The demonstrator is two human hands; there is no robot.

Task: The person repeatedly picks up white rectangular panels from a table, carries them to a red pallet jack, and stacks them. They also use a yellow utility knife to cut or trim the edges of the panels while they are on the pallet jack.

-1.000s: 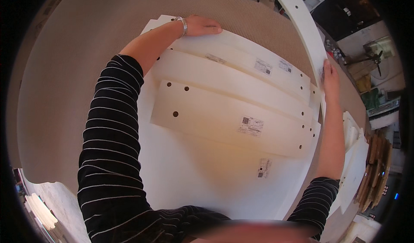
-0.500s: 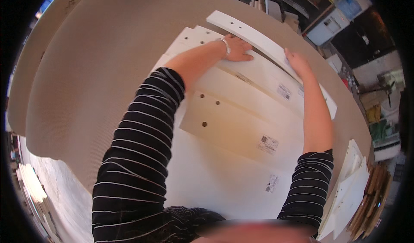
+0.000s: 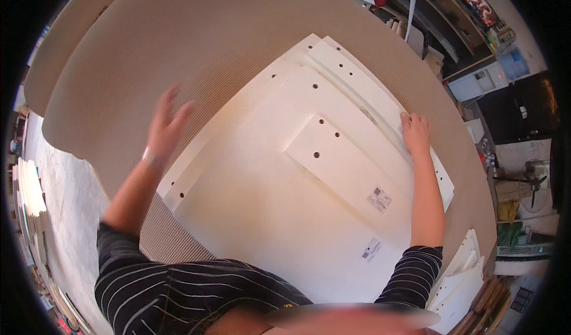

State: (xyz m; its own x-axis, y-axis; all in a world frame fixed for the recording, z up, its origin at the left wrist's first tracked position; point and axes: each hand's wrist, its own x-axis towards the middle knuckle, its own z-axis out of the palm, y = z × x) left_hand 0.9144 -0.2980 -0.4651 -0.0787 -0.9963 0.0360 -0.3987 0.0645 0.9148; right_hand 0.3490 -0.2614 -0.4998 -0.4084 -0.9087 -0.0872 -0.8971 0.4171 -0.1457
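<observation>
My left hand [image 3: 169,124] hangs above the brown corrugated cardboard [image 3: 137,55], left of the stack, its fingers spread and holding nothing. At the far right of the stack, my right hand [image 3: 416,134] has its fingers bent over a narrow white panel [image 3: 366,84] with drilled holes. That panel lies along the stack's far right edge. Beside it, partly covered, is another white panel [image 3: 351,106]. A shorter white panel [image 3: 351,159] with three holes and a printed label lies nearer the middle. Beneath them spreads a large white board [image 3: 238,174].
More white panels [image 3: 461,278] lean at the lower right beside brown wooden strips [image 3: 485,305]. A second cardboard sheet [image 3: 50,67] stands at the far left. Behind, on the right, are a shelf [image 3: 455,20], a white appliance [image 3: 479,80] and a fan [image 3: 532,183].
The narrow panel has shifted in against the stack's edge. My left hand has left the panels and swung left over the cardboard. My right hand stays at the narrow panel.
</observation>
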